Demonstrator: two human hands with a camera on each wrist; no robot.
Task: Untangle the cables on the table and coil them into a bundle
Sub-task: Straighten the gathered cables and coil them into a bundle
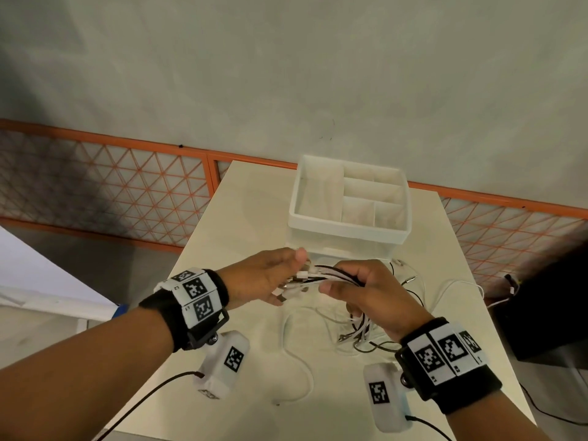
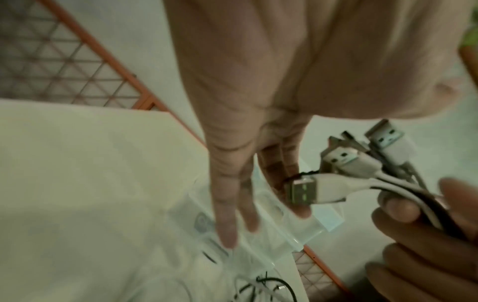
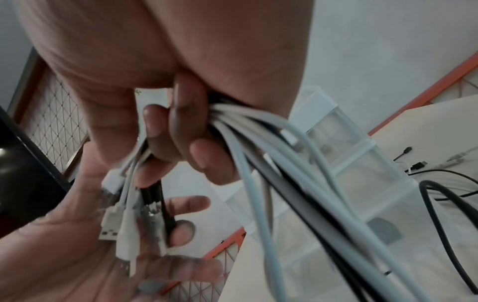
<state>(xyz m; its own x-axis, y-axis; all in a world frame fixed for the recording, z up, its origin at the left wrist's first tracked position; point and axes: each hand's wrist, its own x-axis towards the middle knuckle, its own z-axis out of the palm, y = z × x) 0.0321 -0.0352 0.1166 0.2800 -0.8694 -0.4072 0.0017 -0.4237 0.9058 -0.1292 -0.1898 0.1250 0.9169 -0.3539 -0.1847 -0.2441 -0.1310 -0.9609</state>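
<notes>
- Cable ends, white and black with metal USB plugs [image 2: 338,158], are gathered side by side above the pale desk [image 1: 241,218]; judged from this, the ends are collected but no coil is formed yet.
- The right hand [image 1: 375,294] has its fingers [image 3: 178,126] curled tight round the bunch of white and black cables [image 3: 271,147] just behind the plugs.
- The left hand [image 1: 270,275] lies open, fingers [image 2: 225,204] straight, palm under the plug ends; they rest against it and it grips nothing.
- Below the hands the rest of the cables hang down into a loose tangled heap [image 1: 359,332] on the desk, white and thin black strands crossing; this part seems still to be sorted and wound.
- One white cable [image 1: 299,370] trails toward the near desk edge, well apart from the heap; more ends lie near the right edge.
- Just beyond the hands stands a white plastic organiser box with open compartments [image 1: 346,230], close enough to limit forward room.
- The left part of the desk offers free surface for winding; the right edge is near the heap, so strands could slip off there.
- Farther off runs an orange mesh fence [image 1: 127,186] along the grey floor.
</notes>
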